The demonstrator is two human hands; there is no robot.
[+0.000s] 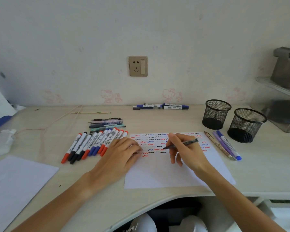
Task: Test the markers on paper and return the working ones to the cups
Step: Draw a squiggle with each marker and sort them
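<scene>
The right hand [182, 149] holds a dark pen [181, 144] in its fingers, and the tip is down on the test paper [166, 174], among many little red, blue and black squiggles. The left hand [122, 152] lies flat with its fingers spread out, pressing on the left edge of the paper to keep it from moving. Just to the left of the paper is a row of markers [94, 144] with red, black and blue caps, and behind that row is a small pile of pens [107, 123]. To the right of the paper lie a few more pens [224, 145], and past them stand two black mesh cups [231, 119], which look empty. More markers [161, 106] lie far behind the paper, near the wall. Things could go wrong from here. If the left hand lifts, the paper may slide and the mark will smear. The new mark could land on an old one, so it may be hard to tell if the pen works. The arm could also bump the pens on the right and roll them off.
</scene>
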